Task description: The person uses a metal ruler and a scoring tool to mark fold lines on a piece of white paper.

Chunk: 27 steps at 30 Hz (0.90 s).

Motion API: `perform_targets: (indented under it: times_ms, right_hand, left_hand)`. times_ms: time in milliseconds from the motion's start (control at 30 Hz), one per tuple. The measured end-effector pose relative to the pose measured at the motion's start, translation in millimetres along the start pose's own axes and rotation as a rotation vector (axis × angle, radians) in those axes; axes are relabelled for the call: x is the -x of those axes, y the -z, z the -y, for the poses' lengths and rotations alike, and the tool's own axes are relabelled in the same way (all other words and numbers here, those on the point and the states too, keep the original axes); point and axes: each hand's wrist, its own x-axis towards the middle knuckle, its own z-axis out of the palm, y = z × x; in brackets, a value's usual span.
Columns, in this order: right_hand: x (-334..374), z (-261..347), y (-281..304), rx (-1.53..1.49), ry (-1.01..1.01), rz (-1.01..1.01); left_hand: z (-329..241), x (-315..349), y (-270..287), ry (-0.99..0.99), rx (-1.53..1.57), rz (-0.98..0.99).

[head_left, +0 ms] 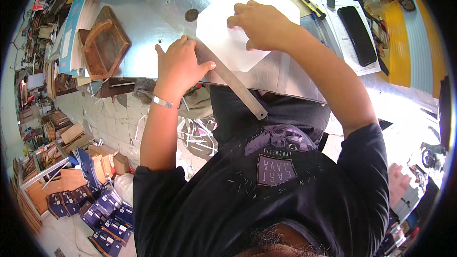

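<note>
A white sheet of paper (219,24) with slanted corners lies on the metal tabletop. My right hand (266,26) rests over it with bent fingers and the thumb apart; nothing shows in its grasp. A long steel ruler (238,85) lies aslant beside the sheet's left side, its holed end jutting past the table's near edge. My left hand (183,62) is laid against this ruler, fingers stretched forward and thumb spread out along it. What is under the left fingertips cannot be made out.
A wooden tray-like box (107,45) stands at the left beside a stack of sheets (74,33). To the right lie a yellow cutter knife (304,1), a black phone (357,35) and printed paper (373,68). Paper scraps (195,135) litter the floor.
</note>
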Motion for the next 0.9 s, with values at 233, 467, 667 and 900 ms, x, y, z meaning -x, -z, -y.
perform_targets:
  times_ms: [233, 467, 667, 900]
  right_hand:
    - [2.7, -1.8, -3.0, 0.009, 0.020, -0.047]
    - [4.0, 0.2, -2.1, -0.006, -0.007, -0.039]
    - [4.6, -2.4, -3.7, 0.026, 0.014, -0.058]
    - [3.5, 3.9, 3.9, -0.008, -0.035, -0.005]
  left_hand:
    - [-2.5, -4.4, 1.5, 0.012, -0.040, 0.022]
    - [-8.5, -2.1, 12.0, 0.024, -0.045, 0.082]
    - [-6.9, -4.1, 8.6, 0.036, -0.052, 0.099]
    - [9.1, 12.4, -24.2, 0.025, 0.127, -0.111]
